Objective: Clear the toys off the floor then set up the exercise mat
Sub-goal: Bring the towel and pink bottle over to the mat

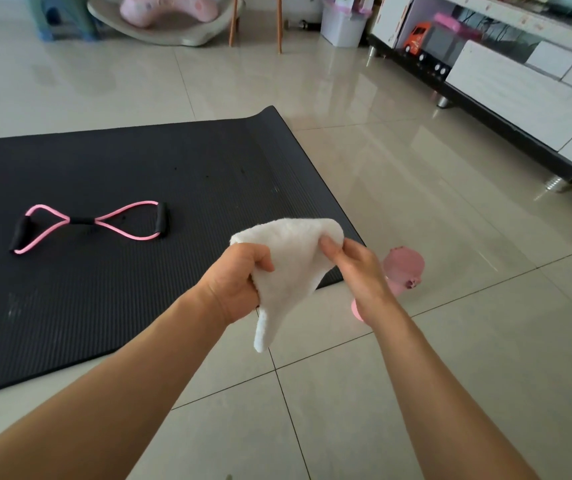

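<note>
A black exercise mat [121,306] lies unrolled on the tiled floor at the left. On it rests a pink figure-eight resistance band [90,221] with black foam handles. Above the mat's near right corner I hold a small white fluffy towel [291,268]. My left hand [239,285] grips its left side in a fist, and my right hand [353,268] pinches its upper right corner between thumb and fingers. A pink object [404,268], perhaps a dumbbell or bottle, lies on the floor just right of the mat, partly hidden behind my right wrist.
A low white TV cabinet [519,98] runs along the right, with an orange toy truck [423,39] on its lower shelf. At the back stand a white plastic bin [343,27], wooden chair legs [279,22], a pink toy on a beige rocker [166,15] and a green stool [59,19].
</note>
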A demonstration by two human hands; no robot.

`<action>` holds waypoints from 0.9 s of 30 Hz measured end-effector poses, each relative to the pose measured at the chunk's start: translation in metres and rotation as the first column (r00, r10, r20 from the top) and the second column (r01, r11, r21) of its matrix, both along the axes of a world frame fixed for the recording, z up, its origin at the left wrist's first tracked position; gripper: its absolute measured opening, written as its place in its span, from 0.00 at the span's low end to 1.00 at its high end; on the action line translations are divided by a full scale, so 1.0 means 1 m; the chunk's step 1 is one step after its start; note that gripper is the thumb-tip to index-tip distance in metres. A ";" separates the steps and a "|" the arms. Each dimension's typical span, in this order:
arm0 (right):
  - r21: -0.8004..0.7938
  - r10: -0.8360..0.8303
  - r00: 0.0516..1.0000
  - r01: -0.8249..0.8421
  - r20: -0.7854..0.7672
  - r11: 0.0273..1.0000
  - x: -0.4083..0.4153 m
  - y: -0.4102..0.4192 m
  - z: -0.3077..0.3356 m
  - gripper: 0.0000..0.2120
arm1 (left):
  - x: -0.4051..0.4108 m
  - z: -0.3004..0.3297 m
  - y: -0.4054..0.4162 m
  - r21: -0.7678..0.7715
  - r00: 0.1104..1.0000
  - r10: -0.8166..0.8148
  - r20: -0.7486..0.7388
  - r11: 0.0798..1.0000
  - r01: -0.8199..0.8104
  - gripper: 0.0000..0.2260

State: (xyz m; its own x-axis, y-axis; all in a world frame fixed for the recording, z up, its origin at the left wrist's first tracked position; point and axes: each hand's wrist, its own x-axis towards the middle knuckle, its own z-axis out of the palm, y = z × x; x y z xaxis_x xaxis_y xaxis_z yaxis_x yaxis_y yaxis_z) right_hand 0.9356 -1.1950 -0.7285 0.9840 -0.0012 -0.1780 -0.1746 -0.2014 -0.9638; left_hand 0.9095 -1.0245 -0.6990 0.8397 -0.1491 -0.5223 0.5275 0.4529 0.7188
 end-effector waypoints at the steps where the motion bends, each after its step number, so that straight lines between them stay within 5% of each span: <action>1: 0.060 -0.009 1.000 0.010 -0.015 0.998 0.000 0.000 -0.002 0.07 | 0.001 0.000 0.003 0.024 1.000 -0.007 -0.006 1.000 0.007 0.20; 4: 0.345 -0.057 0.998 0.067 -0.040 0.936 0.001 -0.003 -0.001 0.05 | 0.003 0.001 0.010 0.069 1.000 -0.019 -0.019 0.997 0.021 0.17; 6: 0.455 -0.082 0.996 0.087 -0.032 0.886 0.002 -0.008 0.001 0.17 | 0.002 0.000 0.009 0.181 0.998 -0.062 -0.033 0.981 0.067 0.13; 9: 0.445 -0.097 0.995 0.089 -0.006 0.891 0.003 -0.012 0.002 0.28 | 0.001 -0.005 0.005 0.345 0.999 -0.042 0.011 0.938 0.036 0.10; 13: 0.398 -0.056 0.998 0.060 -0.023 0.916 -0.004 -0.016 0.003 0.18 | 0.004 -0.009 0.010 0.552 0.971 0.113 0.212 0.806 -0.214 0.13; 17: 0.457 0.022 0.996 -0.058 0.083 0.887 -0.010 -0.015 -0.002 0.18 | 0.000 -0.002 0.013 0.678 0.907 0.098 0.409 0.633 -0.374 0.17; 21: 0.510 0.079 0.989 -0.134 0.128 0.850 -0.010 -0.015 -0.003 0.19 | -0.003 0.010 0.016 0.485 0.883 0.118 0.454 0.799 -0.356 0.14; 27: 0.528 0.117 0.979 -0.189 0.166 0.828 -0.013 -0.015 0.003 0.23 | -0.003 0.012 0.027 0.350 0.899 0.047 0.435 0.911 -0.217 0.10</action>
